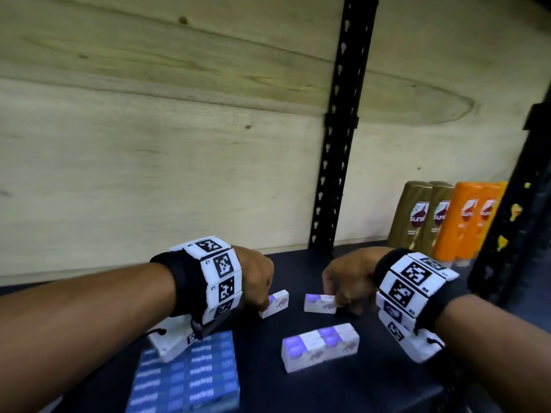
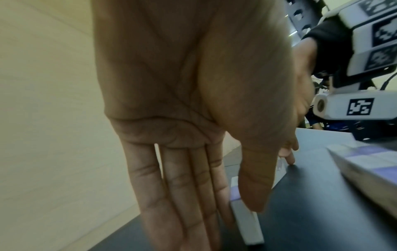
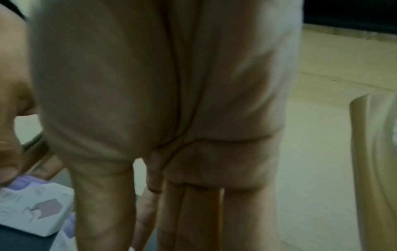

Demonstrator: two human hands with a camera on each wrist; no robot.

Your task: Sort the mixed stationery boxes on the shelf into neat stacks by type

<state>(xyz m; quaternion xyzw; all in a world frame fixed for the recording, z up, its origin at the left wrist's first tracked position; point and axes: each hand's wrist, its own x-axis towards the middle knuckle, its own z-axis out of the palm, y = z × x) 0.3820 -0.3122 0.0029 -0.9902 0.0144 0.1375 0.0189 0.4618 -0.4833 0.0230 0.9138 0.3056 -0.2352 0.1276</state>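
Two loose white-and-purple boxes lie on the dark shelf (image 1: pixel 256 368). My left hand (image 1: pixel 263 303) reaches down onto the near end of the left box (image 1: pixel 278 302). In the left wrist view that box (image 2: pixel 247 224) stands on edge between my thumb (image 2: pixel 253 186) and straight fingers (image 2: pixel 182 195), pinched. My right hand (image 1: pixel 340 302) holds the right end of the other box (image 1: pixel 317 304), thumb behind it and fingers in front. A block of several white-and-purple boxes (image 1: pixel 320 345) sits nearer me. Blue staples boxes (image 1: pixel 185 380) are packed in rows at the front left.
Two gold shampoo bottles (image 1: pixel 423 216) and two orange ones (image 1: pixel 468 219) stand at the back right. A black slotted upright (image 1: pixel 340 144) rises behind the hands against the wooden back panel (image 1: pixel 149 144). Another black post (image 1: pixel 512 219) bounds the right side.
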